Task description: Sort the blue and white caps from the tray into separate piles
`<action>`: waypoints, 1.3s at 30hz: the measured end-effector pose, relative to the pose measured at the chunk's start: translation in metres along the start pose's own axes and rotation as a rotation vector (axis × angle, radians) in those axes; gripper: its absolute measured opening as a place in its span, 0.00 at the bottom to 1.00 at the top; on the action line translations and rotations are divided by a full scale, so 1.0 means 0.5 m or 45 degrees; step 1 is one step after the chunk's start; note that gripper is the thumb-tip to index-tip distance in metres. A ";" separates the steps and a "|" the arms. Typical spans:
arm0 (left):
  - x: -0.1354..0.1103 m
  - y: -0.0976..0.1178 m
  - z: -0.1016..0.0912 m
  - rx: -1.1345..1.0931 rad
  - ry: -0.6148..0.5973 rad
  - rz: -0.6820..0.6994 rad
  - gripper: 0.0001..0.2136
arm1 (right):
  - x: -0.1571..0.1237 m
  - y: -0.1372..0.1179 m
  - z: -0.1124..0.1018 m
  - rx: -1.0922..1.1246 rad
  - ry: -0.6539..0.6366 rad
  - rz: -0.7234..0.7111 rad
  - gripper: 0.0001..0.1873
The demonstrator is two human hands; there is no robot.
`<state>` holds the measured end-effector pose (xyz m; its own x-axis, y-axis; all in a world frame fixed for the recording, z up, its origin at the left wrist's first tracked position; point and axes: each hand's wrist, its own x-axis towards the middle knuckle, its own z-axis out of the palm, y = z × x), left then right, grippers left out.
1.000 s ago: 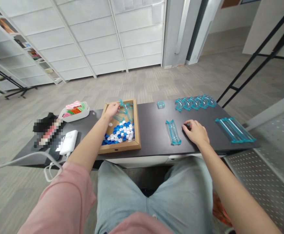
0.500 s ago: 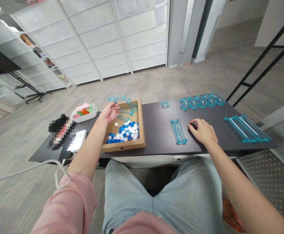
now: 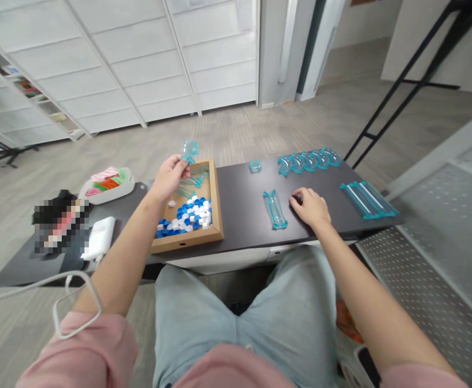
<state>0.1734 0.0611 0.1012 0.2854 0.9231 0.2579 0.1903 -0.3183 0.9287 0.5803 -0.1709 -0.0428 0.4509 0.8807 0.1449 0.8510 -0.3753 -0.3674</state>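
Observation:
My left hand (image 3: 171,177) is closed, its fingertips pinching a clear teal-edged plastic piece (image 3: 189,147) that stands up above the far side of a cardboard box (image 3: 218,210). In the box lie more clear teal pieces (image 3: 197,180) and a heap of blue and white hexagonal bits (image 3: 191,215). My right hand (image 3: 312,207) rests on the table with fingers curled over a small black object (image 3: 298,200), mostly hidden by the hand. Just left of it lies one long clear teal-edged trough piece (image 3: 275,209).
Behind the right hand, several curved teal pieces (image 3: 309,160) form a row, with a small square teal piece (image 3: 255,166) to their left. Long teal troughs (image 3: 368,199) lie at the table's right end. Leftward are a white basket (image 3: 128,185), a white charger-like block (image 3: 100,237) and a cable (image 3: 86,275).
My left hand has turned from palm-up to palm-down, and the teal piece now stands more upright. My right hand stays at the black object. The whole view has shifted, moving things left.

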 end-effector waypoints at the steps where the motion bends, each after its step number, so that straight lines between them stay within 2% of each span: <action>1: 0.000 0.003 0.041 0.080 -0.059 0.049 0.14 | -0.002 -0.004 -0.002 0.000 -0.003 0.004 0.17; 5: -0.001 0.023 0.235 0.639 -0.319 0.248 0.08 | -0.006 -0.015 -0.007 0.009 -0.029 0.033 0.16; 9: 0.020 0.027 0.415 1.189 -0.501 0.291 0.10 | -0.011 -0.020 -0.009 0.021 -0.036 0.040 0.15; 11: 0.040 0.015 0.478 1.316 -0.565 0.298 0.13 | -0.013 -0.021 -0.009 0.032 -0.029 0.034 0.14; 14: 0.072 -0.017 0.537 1.354 -0.607 0.329 0.15 | -0.015 -0.025 -0.011 0.038 -0.028 0.027 0.14; 17: 0.100 -0.052 0.566 1.350 -0.618 0.353 0.15 | -0.017 -0.029 -0.013 0.034 -0.051 0.031 0.13; 21: 0.127 -0.087 0.586 1.331 -0.605 0.363 0.14 | -0.018 -0.031 -0.014 0.036 -0.050 0.038 0.13; 30: 0.137 -0.103 0.605 1.275 -0.584 0.349 0.15 | -0.019 -0.036 -0.019 0.024 -0.074 0.054 0.14; 35: 0.154 -0.111 0.592 1.198 -0.562 0.341 0.13 | -0.020 -0.035 -0.019 0.029 -0.053 0.041 0.12; 39: 0.179 -0.136 0.549 0.961 -0.407 0.347 0.14 | -0.020 -0.033 -0.018 0.041 -0.054 0.046 0.12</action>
<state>0.4438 0.1064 -0.0121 0.6405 0.7249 0.2534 0.6177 -0.6824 0.3907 0.5640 -0.1762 -0.0301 0.4687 0.8785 0.0925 0.8251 -0.3980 -0.4010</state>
